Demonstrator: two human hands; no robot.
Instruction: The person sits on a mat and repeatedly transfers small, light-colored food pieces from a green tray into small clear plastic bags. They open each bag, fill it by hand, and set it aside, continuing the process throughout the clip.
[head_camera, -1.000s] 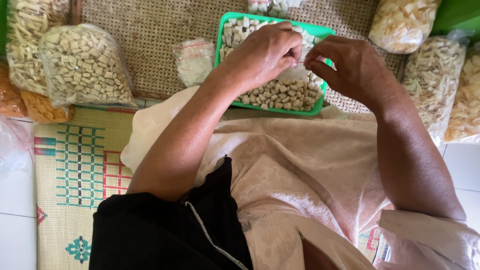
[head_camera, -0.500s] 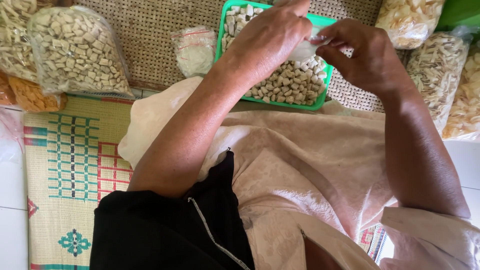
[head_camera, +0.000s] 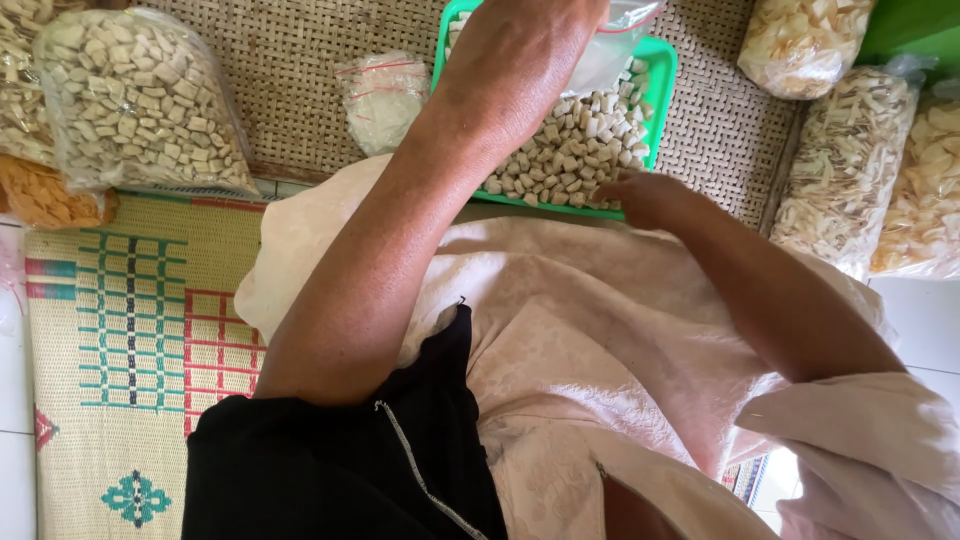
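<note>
A green tray (head_camera: 662, 62) holds several pale, chunky snack pieces (head_camera: 580, 140) and rests on a woven mat in front of my lap. My left hand (head_camera: 530, 45) is raised over the far end of the tray, shut on a small clear plastic bag (head_camera: 618, 40) that hangs beside it. My right hand (head_camera: 650, 195) lies low at the tray's near edge, fingers curled down onto the pieces. Those fingertips are hidden, so I cannot tell whether they hold anything.
A large clear bag of square pale pieces (head_camera: 140, 100) lies at the left, above a bag of orange snacks (head_camera: 45, 195). A stack of small empty bags (head_camera: 380, 95) sits left of the tray. Three full bags of chips (head_camera: 840, 170) crowd the right. A patterned mat (head_camera: 130, 330) lies beside my knee.
My hands have parted. The left one lifted the plastic bag toward the tray's far end, and the right one dropped to the pieces at the near edge.
</note>
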